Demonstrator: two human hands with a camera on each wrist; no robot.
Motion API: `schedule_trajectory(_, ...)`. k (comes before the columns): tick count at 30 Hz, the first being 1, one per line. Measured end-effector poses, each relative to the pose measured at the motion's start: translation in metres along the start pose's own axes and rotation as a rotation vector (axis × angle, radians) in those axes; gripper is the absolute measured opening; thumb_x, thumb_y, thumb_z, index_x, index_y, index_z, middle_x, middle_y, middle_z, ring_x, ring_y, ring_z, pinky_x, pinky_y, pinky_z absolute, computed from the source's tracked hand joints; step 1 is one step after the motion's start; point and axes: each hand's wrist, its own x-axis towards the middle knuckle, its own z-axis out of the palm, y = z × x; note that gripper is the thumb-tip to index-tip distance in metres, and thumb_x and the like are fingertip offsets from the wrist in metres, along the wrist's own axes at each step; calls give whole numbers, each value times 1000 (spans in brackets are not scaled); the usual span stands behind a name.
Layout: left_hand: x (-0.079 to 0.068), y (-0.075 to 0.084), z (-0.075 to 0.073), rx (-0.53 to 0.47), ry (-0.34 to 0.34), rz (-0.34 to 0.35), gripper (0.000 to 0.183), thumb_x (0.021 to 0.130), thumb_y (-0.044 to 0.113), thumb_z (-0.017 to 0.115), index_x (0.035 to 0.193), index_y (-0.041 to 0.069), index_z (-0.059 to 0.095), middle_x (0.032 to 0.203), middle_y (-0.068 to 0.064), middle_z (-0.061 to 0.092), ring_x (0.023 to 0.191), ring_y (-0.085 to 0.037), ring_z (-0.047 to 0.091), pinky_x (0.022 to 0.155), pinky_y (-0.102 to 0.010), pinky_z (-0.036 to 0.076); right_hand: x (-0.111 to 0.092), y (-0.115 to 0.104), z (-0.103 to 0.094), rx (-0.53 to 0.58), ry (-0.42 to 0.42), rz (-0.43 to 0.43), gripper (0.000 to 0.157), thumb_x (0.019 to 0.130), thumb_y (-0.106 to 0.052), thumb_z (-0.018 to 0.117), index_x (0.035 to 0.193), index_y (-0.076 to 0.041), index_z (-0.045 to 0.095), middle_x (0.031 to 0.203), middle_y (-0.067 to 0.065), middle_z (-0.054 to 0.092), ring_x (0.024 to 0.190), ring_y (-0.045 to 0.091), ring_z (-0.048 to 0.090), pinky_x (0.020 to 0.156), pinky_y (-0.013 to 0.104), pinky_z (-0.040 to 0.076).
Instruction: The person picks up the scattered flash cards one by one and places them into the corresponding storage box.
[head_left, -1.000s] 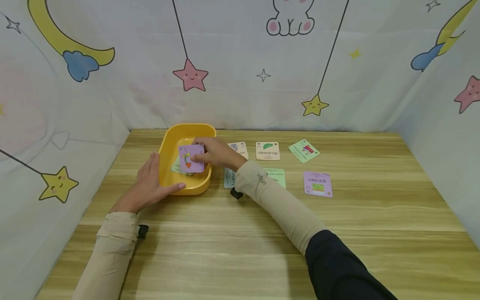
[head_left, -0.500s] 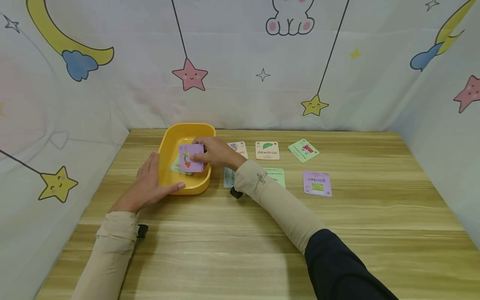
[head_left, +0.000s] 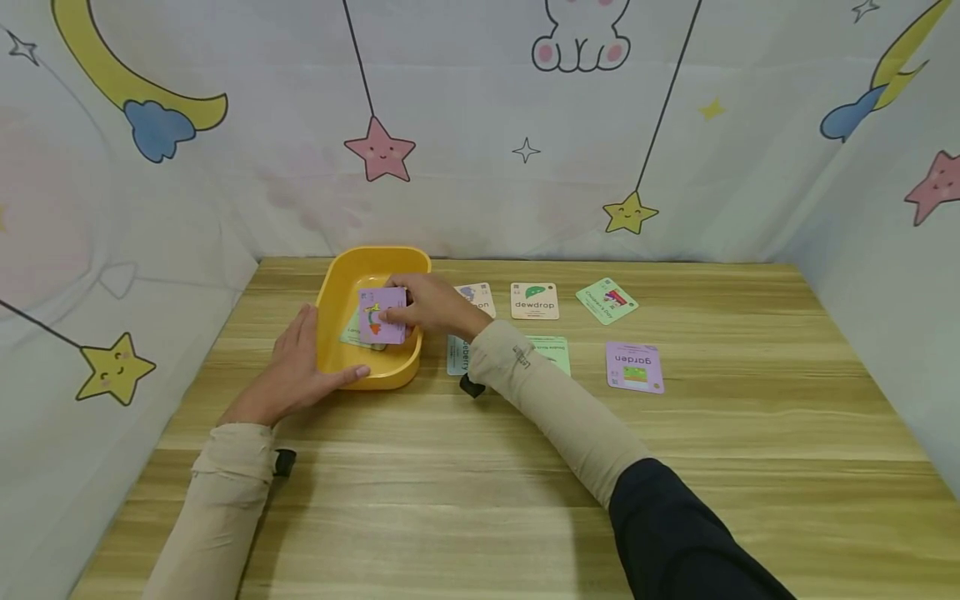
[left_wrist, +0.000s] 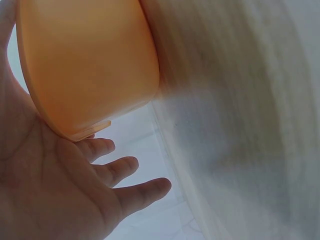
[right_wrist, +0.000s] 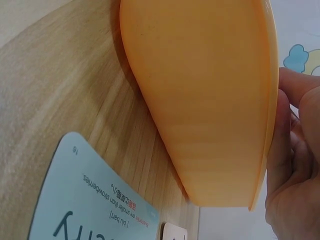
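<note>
- Evidently bracing the tub point(head_left: 386, 381), left of centre in the head view, with the left hand point(head_left: 300, 367): fingers long and unbent along the outer left side, thumb stretched over the near rim, pressing rather than clasping, probably to stop any sliding
- Pinching the purple card point(head_left: 371, 317) with the right hand point(head_left: 437, 307), bent over the tub's right rim, with the thumb on the printed face and the other fingers tucked behind; so leaving most of the picture uncovered, perhaps for easy reading; cannot tell whether pinching one or several
- Holding the purple card over the tub's middle and partly hiding a green card point(head_left: 349, 333) inside; cannot tell whether touching
- Crossing the blueberry card point(head_left: 456, 357) with the right forearm, at the centre of the frame, and so hiding much of the print
- Can see, right of centre, the dewdrop card point(head_left: 535, 302) lying straight, the Children's Day card point(head_left: 607, 302) turned askew, and lower down the garden card point(head_left: 635, 367) reading upside down, apparently laid flat and apart for picking up singly, without much care for direction
</note>
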Motion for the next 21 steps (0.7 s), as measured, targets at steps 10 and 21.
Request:
schedule_trajectory(10,0,0,-1,3,1,-2,130,86,69,67,159,0,-15,167,-24,-14,153,-49,-4,119,-69,8,1,0,1,17,11,23,26,96,-34,72,113,-17,64,90,-5,71,74,12,64,65,26,52)
schedule_trajectory(21,1,-1,-2,-2,-2,2,129,86,68,67,159,1,-15,167,-24,-14,153,-49,-5,119,-69,8,1,-6,-1,-35,22,49,26,95,-33,73,108,-13,63,88,-2,70,71,11,63,62,24,50)
